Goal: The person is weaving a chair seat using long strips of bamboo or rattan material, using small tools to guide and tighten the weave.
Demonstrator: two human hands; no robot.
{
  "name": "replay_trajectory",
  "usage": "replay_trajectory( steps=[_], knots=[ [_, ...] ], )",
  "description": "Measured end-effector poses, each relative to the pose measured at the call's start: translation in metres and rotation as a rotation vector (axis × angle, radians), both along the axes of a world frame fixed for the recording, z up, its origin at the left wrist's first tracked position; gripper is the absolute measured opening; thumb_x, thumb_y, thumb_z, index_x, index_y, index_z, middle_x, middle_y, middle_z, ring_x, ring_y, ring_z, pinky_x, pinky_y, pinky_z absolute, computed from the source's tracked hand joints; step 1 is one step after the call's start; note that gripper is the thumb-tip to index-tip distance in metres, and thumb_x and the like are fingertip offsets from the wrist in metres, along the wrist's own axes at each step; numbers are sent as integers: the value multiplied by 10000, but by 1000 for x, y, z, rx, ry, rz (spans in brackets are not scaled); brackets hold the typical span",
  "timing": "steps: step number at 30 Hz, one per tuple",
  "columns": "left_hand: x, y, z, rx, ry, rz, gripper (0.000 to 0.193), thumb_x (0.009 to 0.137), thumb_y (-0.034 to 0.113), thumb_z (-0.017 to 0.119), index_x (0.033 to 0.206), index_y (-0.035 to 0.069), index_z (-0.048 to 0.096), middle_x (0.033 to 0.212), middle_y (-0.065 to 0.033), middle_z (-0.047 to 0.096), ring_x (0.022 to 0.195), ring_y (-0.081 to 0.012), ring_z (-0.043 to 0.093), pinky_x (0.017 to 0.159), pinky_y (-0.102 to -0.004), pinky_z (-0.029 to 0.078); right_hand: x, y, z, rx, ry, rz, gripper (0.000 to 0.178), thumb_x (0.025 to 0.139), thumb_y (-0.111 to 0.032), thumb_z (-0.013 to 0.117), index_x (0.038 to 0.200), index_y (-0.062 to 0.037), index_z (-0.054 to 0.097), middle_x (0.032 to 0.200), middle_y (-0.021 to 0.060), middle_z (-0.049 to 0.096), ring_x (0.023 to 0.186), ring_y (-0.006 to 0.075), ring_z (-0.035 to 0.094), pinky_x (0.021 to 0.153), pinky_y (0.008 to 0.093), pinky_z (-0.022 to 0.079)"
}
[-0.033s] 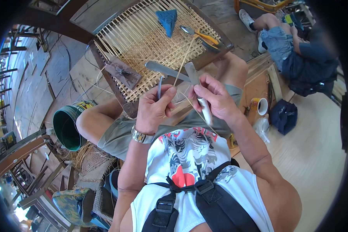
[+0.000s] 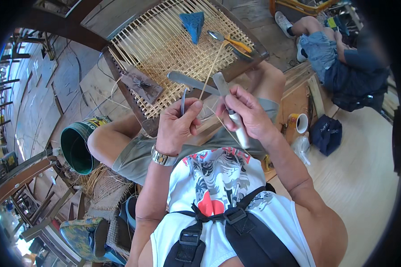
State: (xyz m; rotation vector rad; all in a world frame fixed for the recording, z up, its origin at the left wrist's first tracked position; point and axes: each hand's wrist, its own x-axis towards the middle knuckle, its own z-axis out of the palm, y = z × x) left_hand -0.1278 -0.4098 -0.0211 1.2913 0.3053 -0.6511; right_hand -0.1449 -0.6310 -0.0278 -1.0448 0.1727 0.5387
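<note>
My left hand [image 2: 179, 122] is closed, pinching a thin cane strand [image 2: 213, 66] between thumb and fingers. A slim curved metal tool [image 2: 183, 101] sticks up from the same hand. The strand runs up over the woven cane seat [image 2: 165, 58], and a length also slants down across my lap. My right hand [image 2: 249, 111] grips a knife [image 2: 239, 129] with a white handle, its blade pointing up and away from me. Behind that blade, a flat metal strip with a rounded end [image 2: 189, 81] reaches over the seat's near part; what holds its other end is hidden.
On the seat lie a blue wedge-shaped block [image 2: 193, 26], yellow-handled pliers [image 2: 236, 43] and a brown piece with dark metal bits [image 2: 141, 84]. A green bucket [image 2: 78, 147] stands left. To the right are a cup [image 2: 298, 122], a navy cloth item [image 2: 326, 135] and another seated person [image 2: 343, 62].
The knife's white handle has tilted slightly, its lower end moving right and toward me. My left hand stays nearly still.
</note>
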Motion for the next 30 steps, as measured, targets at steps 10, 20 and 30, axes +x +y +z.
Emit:
replay_trajectory(
  steps=[10, 20, 30],
  knots=[
    [6, 7, -7, -91, -43, -64, 235, 936, 230, 696, 1049, 24, 697, 752, 11, 664, 548, -7, 477, 489, -167, 351, -6, 1, -2, 144, 120, 85, 326, 1000, -142, 570, 1311, -50, 538, 878, 72, 647, 733, 141, 616, 648, 255, 493],
    [5, -3, -14, -292, 92, -63, 211, 929, 200, 700, 1069, 43, 697, 722, 60, 618, 521, 6, 431, 475, -159, 312, 9, -5, -10, -4, -116, 184, 297, 999, -90, 557, 1293, -56, 562, 866, 69, 676, 671, 76, 574, 629, 224, 485],
    [0, -23, -4, -267, 115, -121, 116, 954, 172, 615, 1004, 70, 633, 653, 92, 450, 475, -14, 342, 446, -191, 258, 3, -17, -6, 38, -107, 132, 210, 996, -71, 559, 1204, -65, 581, 843, 57, 661, 653, 72, 554, 598, 212, 459]
  ],
)
